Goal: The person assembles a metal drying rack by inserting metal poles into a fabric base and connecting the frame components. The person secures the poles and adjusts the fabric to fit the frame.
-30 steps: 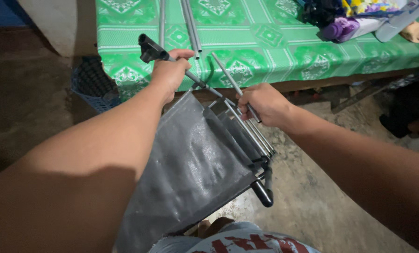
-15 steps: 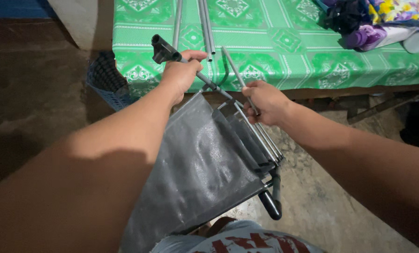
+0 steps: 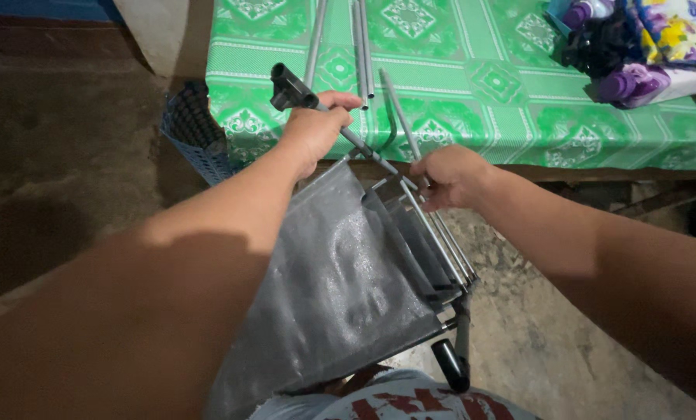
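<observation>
Left hand (image 3: 314, 132) — closed in a fist around a thin metal rod (image 3: 363, 148) just below its black plastic end fitting (image 3: 288, 87), which juts up and to the left past the knuckles.

Right hand (image 3: 451, 176) — fingers curled shut on a bundle of grey metal rods (image 3: 441, 241) near their upper end; one rod of the bundle runs on past the hand, up over the table edge.

Grey fabric sheet (image 3: 340, 288) — attached to the rods, hanging slack between the two forearms, creased and slightly shiny; it lies in front of the person's body, below both hands and just short of the table edge.

Black capped foot (image 3: 451, 364) — at the lower end of the frame, near the bottom of the view, below the point where the rods gather.

Table with green patterned cloth (image 3: 472, 93) — spans the upper part of the view, just beyond the hands.

Loose metal tubes (image 3: 361, 47) — several lie lengthwise on the cloth, side by side, above the left hand.

Pile of cloth items (image 3: 643, 54) — floral, purple and dark pieces at the right end of the table, well apart from the hands.

Blue perforated basket (image 3: 196, 128) — on the ground at the table's left corner, partly under the cloth.

Floor (image 3: 60, 187) — bare and dark, rough concrete on the right side.
</observation>
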